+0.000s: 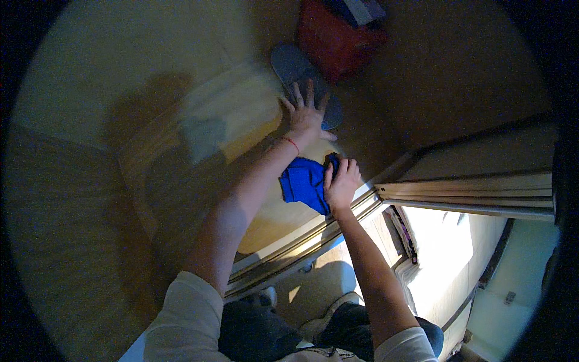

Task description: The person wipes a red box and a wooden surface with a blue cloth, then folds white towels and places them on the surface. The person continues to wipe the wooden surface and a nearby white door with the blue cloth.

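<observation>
My left hand [307, 115], with a red string at the wrist, is spread wide over the near part of a dark oval mat or board [296, 65]; whether it touches it cannot be told. It holds nothing. My right hand [342, 183] grips the right side of a bright blue cloth [304, 181], and a darker bunched part shows at its thumb and fingers. The rest of the cloth spreads to the left, below my left wrist, over a pale, sunlit surface.
A red box or bin [337, 45] with a dark and white item on top stands beyond the oval thing. A metal sliding-door track [289, 258] crosses in front of my feet. At the right are a door frame's edge [466, 192] and a pale greenish panel [515, 271].
</observation>
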Demonstrator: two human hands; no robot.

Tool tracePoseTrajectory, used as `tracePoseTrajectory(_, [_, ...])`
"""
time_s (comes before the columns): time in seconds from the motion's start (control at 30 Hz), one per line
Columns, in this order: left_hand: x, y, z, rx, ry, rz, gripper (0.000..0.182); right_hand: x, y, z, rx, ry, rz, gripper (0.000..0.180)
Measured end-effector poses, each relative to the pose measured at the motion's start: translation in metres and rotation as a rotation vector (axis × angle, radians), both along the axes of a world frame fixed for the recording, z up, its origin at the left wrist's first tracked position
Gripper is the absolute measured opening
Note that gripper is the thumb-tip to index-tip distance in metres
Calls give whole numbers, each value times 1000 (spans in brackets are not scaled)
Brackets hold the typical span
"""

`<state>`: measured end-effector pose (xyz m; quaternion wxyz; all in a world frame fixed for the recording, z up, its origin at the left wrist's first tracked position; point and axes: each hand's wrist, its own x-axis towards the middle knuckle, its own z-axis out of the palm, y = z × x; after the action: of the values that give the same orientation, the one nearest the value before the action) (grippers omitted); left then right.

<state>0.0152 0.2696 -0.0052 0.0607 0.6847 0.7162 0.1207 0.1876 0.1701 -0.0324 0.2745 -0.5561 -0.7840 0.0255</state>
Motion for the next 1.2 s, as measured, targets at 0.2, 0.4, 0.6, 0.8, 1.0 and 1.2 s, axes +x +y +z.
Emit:
tracePoseTrajectory(0.2, [4,4,-35,285,-62,-93,80,1,1,-3,-5,8,4,32])
tracePoseTrajectory(0.4, [7,-52,-31,273,-436,-307,63,9,2,-17,9,29,-7,37])
tracePoseTrajectory(0.6, [-30,-160,-14,105,-495,-302,47,5,0,-5,-185,708,61,37])
tracePoseTrajectory(0.8, [-64,-208,12,-406,-868,-248,33,21,-13,86,-803,1235,235,16])
tracePoseTrajectory(1.0, [-53,-248,33,-429,-1166,-415,39,26,-53,177,-648,1109,199,17])
tracePoseTrajectory(1.2, [-24,-290,47,-445,-1810,-470,98,15,-82,220,-710,1221,47,15])
